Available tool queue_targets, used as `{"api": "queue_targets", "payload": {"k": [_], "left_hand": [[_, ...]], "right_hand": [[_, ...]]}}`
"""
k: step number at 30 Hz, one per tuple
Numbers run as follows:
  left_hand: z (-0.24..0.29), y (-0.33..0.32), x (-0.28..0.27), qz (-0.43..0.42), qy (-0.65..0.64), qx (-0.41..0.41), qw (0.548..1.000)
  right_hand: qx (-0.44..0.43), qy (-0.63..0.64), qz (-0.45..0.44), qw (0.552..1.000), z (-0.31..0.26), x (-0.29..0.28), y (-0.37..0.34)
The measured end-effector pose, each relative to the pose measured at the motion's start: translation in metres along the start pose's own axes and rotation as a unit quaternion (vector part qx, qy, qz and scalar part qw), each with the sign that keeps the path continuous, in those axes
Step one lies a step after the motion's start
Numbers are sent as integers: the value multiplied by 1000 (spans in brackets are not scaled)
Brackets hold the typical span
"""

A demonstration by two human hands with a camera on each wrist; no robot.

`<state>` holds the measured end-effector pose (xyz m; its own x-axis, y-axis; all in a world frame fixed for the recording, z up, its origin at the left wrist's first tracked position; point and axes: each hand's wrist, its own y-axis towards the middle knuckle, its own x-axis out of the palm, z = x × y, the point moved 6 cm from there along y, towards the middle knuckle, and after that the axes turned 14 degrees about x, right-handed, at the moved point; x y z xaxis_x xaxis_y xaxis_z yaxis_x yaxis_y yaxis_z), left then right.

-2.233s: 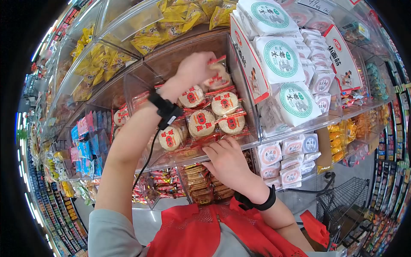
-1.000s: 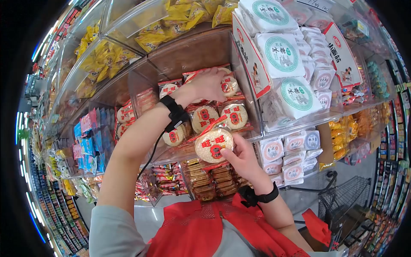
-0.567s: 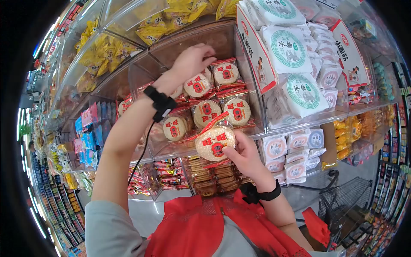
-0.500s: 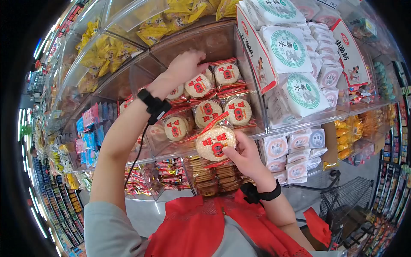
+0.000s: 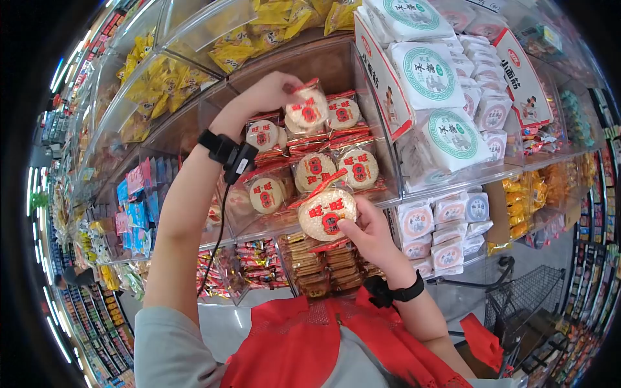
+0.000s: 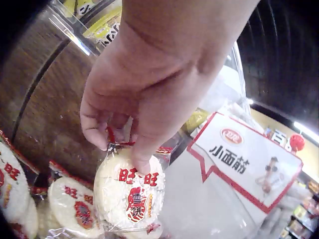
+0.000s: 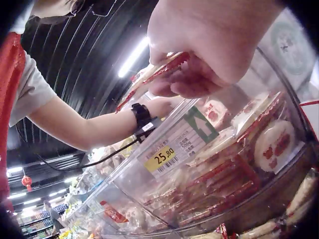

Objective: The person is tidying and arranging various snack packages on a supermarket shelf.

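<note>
Near the bin's front edge, my right hand (image 5: 374, 238) pinches a wrapped round rice cracker (image 5: 326, 213), thumb on top; the right wrist view has this hand (image 7: 209, 45) above the bin's clear front wall. My left hand (image 5: 275, 92) pinches the top edge of another wrapped cracker (image 5: 308, 108) over the back of the bin. In the left wrist view the thumb and fingers of that hand (image 6: 144, 99) grip the red wrapper end of the cracker (image 6: 130, 191). Beneath both hands, more crackers (image 5: 315, 171) lie in rows in the clear bin.
White packs with green rings (image 5: 429, 71) are stacked to the right beside a white-and-red sign (image 5: 383, 84). Yellow packets (image 5: 162, 84) fill bins at the back left. A price label (image 7: 167, 155) is on the bin front. A wire cart (image 5: 527, 291) stands at the lower right.
Both hands were lower in the bin at first. My right hand now holds a cracker at the front. My left hand let one lie, moved left, and took hold of another.
</note>
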<state>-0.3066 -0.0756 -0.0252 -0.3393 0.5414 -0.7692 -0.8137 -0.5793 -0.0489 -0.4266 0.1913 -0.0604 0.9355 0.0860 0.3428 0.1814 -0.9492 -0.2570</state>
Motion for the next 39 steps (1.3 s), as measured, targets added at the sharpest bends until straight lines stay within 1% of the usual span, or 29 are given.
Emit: {"api": "queue_targets", "payload": {"k": [2,4,5,6,8,9,12,14,15,17,18,20,21,23,24,26,30,32,33,35,36,38,39], "left_hand": [[1,9,0,35,-106,-72,991],[-8,20,17,93,-210,-91,969],[-12,25,29,105,-238,-92,961],[-20,33,37,129,-169,-70,975],[-33,38,51,164,-87,-81,979],[-30,37,53,165,-88,-81,979],[-26,31,59,142,-62,-88,984],[-16,32,62,88,-17,8,996],[-12,30,60,88,-17,6,996],[14,26,50,133,96,110,980],[19,25,51,133,96,110,980],[37,26,63,74,92,151,981],[42,25,70,75,93,150,981],[49,22,83,58,158,119,979],[51,23,84,59,158,119,978],[50,26,87,14,194,79,978],[57,17,47,5,205,81,975],[55,4,28,-10,229,121,966],[48,-2,24,-12,231,121,965],[28,-13,30,-83,287,99,949],[16,-16,35,-82,287,96,949],[-9,-20,49,-76,204,96,971],[-11,-19,50,-72,189,89,975]], "right_hand": [[15,4,-1,1000,-1,2,0],[16,4,4,1000,0,3,0],[16,5,12,1000,0,3,1],[17,3,11,1000,0,3,1],[1,-8,22,1000,1,1,1],[2,-9,22,1000,2,0,1],[18,-32,15,999,4,-2,1],[15,-41,15,999,3,-1,1],[16,-40,14,999,-1,1,0],[65,16,6,998,-5,4,-3],[65,17,6,998,-2,4,-2],[14,14,3,1000,-2,4,-1],[14,14,2,1000,-2,4,-1],[26,1,0,1000,-3,4,-2],[26,0,0,1000,-3,4,-1],[14,15,-12,1000,-3,4,-1],[23,43,-13,999,-4,0,-2],[22,33,-17,999,-2,1,-1],[21,36,-17,999,-3,2,-1],[63,6,-4,998,-1,5,-1],[63,5,-8,998,-2,7,0],[70,-28,13,997,-2,5,2],[71,-29,12,997,-3,6,2]]}}
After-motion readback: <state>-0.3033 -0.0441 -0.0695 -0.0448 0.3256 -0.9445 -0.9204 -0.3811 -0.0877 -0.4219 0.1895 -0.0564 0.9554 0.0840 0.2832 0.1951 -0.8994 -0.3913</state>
